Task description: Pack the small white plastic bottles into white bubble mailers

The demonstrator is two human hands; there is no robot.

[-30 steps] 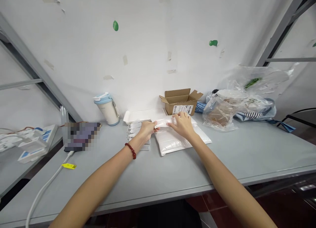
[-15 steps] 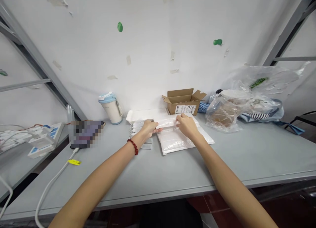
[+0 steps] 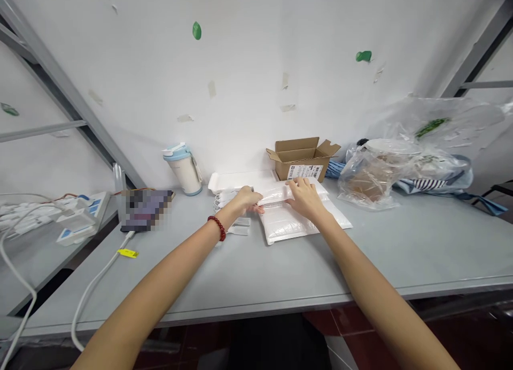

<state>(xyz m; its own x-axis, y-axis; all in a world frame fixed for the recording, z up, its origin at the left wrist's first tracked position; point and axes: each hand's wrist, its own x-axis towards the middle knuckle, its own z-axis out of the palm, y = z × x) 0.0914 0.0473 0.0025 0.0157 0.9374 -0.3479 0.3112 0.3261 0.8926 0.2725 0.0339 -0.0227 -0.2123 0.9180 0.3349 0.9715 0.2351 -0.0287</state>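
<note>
A white bubble mailer (image 3: 296, 221) lies flat on the grey table, its far end folded over as a flap. My left hand (image 3: 246, 200), with a red bead bracelet at the wrist, pinches the mailer's left edge at the fold. My right hand (image 3: 305, 198) rests on the flap, fingers bent and pressing down on it. Partly under my left forearm lie several small clear plastic pieces (image 3: 240, 230), whose kind I cannot make out. Behind them is a shallow white tray (image 3: 244, 180).
An open cardboard box (image 3: 302, 160) stands behind the mailer. Left of it is a white-and-blue tumbler (image 3: 185, 172). A plastic bag with a lidded tub (image 3: 371, 175) sits at right beside a blue bag. A phone (image 3: 146, 212) with a white cable (image 3: 96, 282) lies at left.
The whole view has shifted slightly. My right hand's fingers now lie flatter and more spread on the flap; my left hand keeps its pinch at the mailer's edge.
</note>
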